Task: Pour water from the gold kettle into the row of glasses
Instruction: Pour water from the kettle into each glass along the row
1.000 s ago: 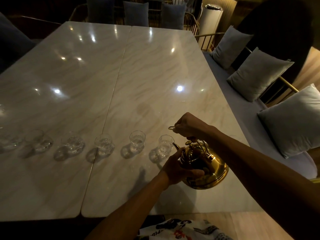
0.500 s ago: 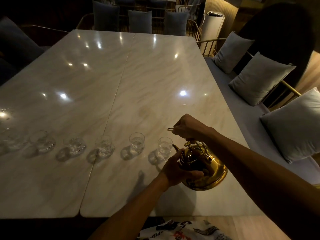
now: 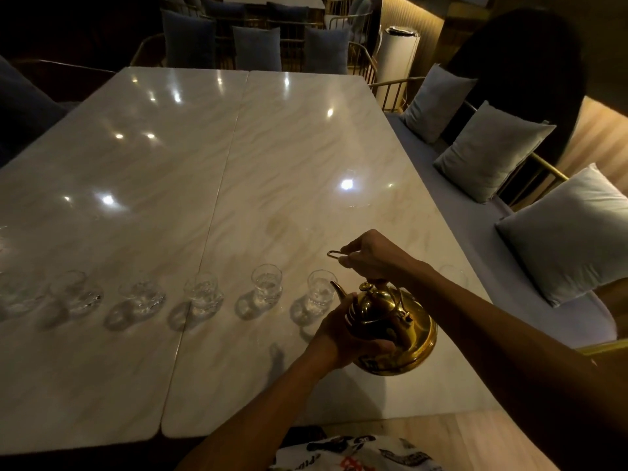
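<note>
The gold kettle [image 3: 404,338] hangs tilted above the marble table [image 3: 289,158], its spout at the rim of a clear glass [image 3: 319,291]. My right hand [image 3: 370,258] grips the kettle's handle from above. My left hand [image 3: 343,334] cups the kettle's body from the left side. Left of that glass a row of several clear glasses runs across the table, starting with one glass [image 3: 266,283] and another [image 3: 203,293]. One more glass [image 3: 453,275] shows faintly behind my right forearm.
A seam [image 3: 217,198] splits the table into two slabs. A grey bench with three pillows [image 3: 489,154] runs along the right side. Blue-cushioned chairs [image 3: 256,47] stand at the far end. A white cylinder [image 3: 397,59] is at the far right corner.
The view has tilted down slightly, so the scene sits lower in the frame. The kettle stays tilted at the same glass, and both hands keep their hold.
</note>
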Action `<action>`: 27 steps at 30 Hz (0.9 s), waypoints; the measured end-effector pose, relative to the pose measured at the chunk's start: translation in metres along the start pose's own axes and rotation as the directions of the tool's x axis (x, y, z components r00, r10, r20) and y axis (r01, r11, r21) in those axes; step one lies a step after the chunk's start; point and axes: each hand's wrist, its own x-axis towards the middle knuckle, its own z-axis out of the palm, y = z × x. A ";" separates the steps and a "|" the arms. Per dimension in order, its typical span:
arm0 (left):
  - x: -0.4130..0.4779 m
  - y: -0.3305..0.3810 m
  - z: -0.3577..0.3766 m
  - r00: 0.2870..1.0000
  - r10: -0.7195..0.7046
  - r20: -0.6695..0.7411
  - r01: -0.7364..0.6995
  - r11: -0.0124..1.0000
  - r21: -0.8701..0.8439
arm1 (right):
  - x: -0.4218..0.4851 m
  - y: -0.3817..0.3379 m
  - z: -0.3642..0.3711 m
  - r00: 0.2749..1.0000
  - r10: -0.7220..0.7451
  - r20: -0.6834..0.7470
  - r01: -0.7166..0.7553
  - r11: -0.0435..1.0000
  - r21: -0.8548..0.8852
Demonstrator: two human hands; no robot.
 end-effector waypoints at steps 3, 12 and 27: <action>-0.004 0.001 -0.007 0.999 0.022 0.032 -0.028 0.981 0.193 | -0.010 0.003 0.007 0.998 0.013 -0.068 -0.009 0.999 0.052; -0.003 -0.011 -0.021 0.987 0.020 0.163 -0.052 0.980 0.195 | -0.046 0.014 0.015 0.944 0.091 -0.318 -0.050 0.990 0.135; 0.027 0.012 0.026 0.933 0.087 0.349 -0.152 0.975 0.163 | -0.082 0.047 -0.026 0.860 0.211 -0.465 -0.144 0.974 0.176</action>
